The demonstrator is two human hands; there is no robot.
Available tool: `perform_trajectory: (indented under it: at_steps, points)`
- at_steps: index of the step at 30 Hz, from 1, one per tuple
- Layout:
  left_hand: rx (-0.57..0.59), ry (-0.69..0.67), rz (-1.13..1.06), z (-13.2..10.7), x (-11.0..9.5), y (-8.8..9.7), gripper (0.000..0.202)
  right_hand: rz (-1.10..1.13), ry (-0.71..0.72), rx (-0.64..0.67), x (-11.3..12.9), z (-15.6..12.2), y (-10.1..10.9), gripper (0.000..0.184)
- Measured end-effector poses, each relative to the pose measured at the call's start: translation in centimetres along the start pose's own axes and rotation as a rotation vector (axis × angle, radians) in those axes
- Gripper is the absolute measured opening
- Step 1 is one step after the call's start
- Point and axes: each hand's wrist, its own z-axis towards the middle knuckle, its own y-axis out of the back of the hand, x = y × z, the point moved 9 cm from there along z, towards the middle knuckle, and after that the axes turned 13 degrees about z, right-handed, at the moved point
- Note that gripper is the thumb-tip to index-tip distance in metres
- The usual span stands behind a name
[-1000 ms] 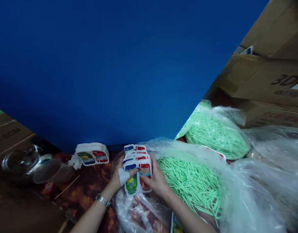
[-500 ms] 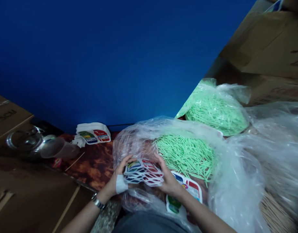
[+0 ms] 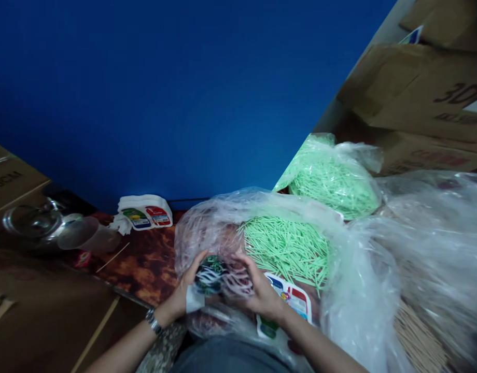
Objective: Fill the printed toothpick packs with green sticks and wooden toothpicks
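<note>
I have the stack of printed cards [image 3: 211, 274] between my two hands, close in front of me and over the near part of the clear plastic bag [image 3: 361, 280]; whether it rests on the plastic, I can't tell. The fingers of my left hand [image 3: 186, 282] grip its left edge, by the green and blue printing, and those of my right hand [image 3: 261, 290] grip the opposite edge, by the red. The faces blur into pale streaks, so I can't count the cards.

I'd judge the stack light, each piece thin and springy rather than stiff — paperboard or thin plastic, I'd guess. If the faces are glossy, they may slide over one another, and a loose hold could let the middle ones slip. The outer edges seem the right place to hold, with even pressure from both sides — too hard a squeeze might bow or crease them.

Near my right wrist lies a single printed card [image 3: 293, 299], beside the green sticks [image 3: 287, 248]. Another card stack [image 3: 145, 211] sits farther off to the left on the tabletop [image 3: 149, 261].
</note>
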Motion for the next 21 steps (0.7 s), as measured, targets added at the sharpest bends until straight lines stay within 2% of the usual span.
perform_trajectory:
  at_steps: [2,5,7,9,12,14,16,18,21]
  points:
    - [0.043,-0.009,0.034,-0.1,0.3,-0.5,0.094,-0.037,-0.018,0.005,-1.2,-0.3,0.3,0.084]
    - [0.009,-0.06,0.093,0.5,-0.1,-0.1,0.087,-0.035,-0.018,0.028,-2.2,0.0,0.2,0.085]
    - [-0.017,-0.051,0.098,0.9,-0.2,0.1,0.073,-0.025,-0.024,0.024,-2.1,0.5,-0.1,0.076]
    - [-0.053,-0.01,0.076,1.2,0.0,0.3,0.062,0.005,-0.037,0.004,-1.7,0.8,-0.2,0.057]
    - [-0.132,-0.034,0.029,0.7,-0.2,0.5,0.073,-0.005,0.046,-0.048,0.0,0.4,0.2,0.042]
    - [-0.112,-0.096,-0.004,0.1,-0.5,0.0,0.09,-0.068,0.144,-0.02,0.9,-0.4,0.2,0.045]
    - [-0.036,-0.101,0.01,-0.2,-0.3,-0.9,0.097,-0.126,0.188,0.039,0.7,-1.2,-0.1,0.056]
    - [0.02,-0.06,0.076,-0.3,0.4,-1.2,0.092,-0.166,0.18,0.067,-0.2,-1.7,-0.1,0.07]
    - [0.026,-0.06,0.173,0.1,0.3,-0.8,0.082,-0.21,0.201,0.088,-0.7,-1.7,-0.3,0.082]
